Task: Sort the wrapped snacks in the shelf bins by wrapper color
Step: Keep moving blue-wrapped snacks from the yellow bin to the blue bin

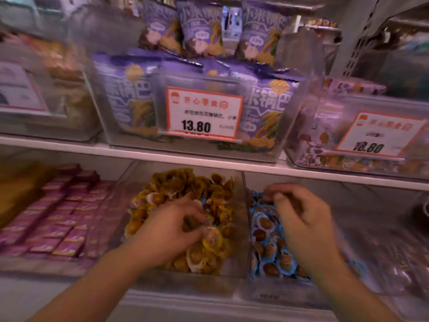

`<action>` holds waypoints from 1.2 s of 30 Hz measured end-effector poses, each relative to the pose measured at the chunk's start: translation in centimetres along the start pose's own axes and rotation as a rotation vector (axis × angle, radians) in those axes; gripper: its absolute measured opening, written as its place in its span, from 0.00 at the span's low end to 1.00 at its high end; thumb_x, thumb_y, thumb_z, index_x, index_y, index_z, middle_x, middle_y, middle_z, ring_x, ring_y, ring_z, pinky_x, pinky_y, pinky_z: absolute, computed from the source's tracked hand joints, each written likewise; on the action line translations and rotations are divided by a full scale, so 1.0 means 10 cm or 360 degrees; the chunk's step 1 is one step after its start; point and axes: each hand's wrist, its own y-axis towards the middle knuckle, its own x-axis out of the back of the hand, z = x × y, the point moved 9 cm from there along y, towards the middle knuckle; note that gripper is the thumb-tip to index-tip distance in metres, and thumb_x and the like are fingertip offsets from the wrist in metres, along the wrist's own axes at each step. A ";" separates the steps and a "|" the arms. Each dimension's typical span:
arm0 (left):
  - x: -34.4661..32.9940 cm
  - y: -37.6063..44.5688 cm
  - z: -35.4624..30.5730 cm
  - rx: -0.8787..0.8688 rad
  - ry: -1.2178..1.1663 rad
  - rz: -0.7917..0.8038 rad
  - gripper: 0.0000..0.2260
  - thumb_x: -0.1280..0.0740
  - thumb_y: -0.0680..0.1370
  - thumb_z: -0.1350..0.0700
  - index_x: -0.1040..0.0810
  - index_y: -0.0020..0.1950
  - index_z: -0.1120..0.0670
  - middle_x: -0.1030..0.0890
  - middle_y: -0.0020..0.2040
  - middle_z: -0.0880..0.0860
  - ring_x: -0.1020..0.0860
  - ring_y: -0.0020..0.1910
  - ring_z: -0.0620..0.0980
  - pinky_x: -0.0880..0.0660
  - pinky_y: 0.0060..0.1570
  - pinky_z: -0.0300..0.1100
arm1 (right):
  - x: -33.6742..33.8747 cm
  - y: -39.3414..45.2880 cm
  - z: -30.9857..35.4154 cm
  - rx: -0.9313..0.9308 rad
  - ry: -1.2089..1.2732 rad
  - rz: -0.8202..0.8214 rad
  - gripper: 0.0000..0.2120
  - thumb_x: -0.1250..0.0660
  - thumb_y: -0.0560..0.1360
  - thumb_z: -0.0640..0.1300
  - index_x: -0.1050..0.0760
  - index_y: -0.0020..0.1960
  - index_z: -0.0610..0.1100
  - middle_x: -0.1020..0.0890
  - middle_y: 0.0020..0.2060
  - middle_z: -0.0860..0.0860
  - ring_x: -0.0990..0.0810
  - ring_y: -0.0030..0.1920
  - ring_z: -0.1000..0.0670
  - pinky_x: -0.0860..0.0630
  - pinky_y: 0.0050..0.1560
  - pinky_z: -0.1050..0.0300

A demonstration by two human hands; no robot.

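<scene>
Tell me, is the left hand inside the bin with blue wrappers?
No, the left hand is in the yellow-wrapped snacks; the right hand is over the blue-wrapped ones.

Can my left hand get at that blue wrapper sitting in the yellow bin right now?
Probably yes: the left hand already rests in the yellow bin, and the blue wrapper lies exposed by its fingertips.

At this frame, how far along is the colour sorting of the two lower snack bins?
Mostly sorted: the yellow-wrapped snacks fill the middle bin and the blue-wrapped snacks the bin to its right. In hand: the left hand digs into the yellow pile, fingers curled on a piece, and the right hand pinches something over the blue pile. Left: a few blue wrappers seem to remain among the yellow; blur hides more.
</scene>
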 end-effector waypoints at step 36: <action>0.52 -0.61 0.39 0.0280 -0.0228 -0.0411 0.13 0.37 0.78 0.58 0.22 0.62 0.48 0.25 0.60 0.48 0.23 0.55 0.50 0.25 0.56 0.46 | -2.06 -0.31 -1.17 -0.1337 -0.0359 0.1144 0.23 0.31 0.72 0.58 0.22 0.63 0.47 0.17 0.59 0.46 0.17 0.56 0.45 0.23 0.63 0.47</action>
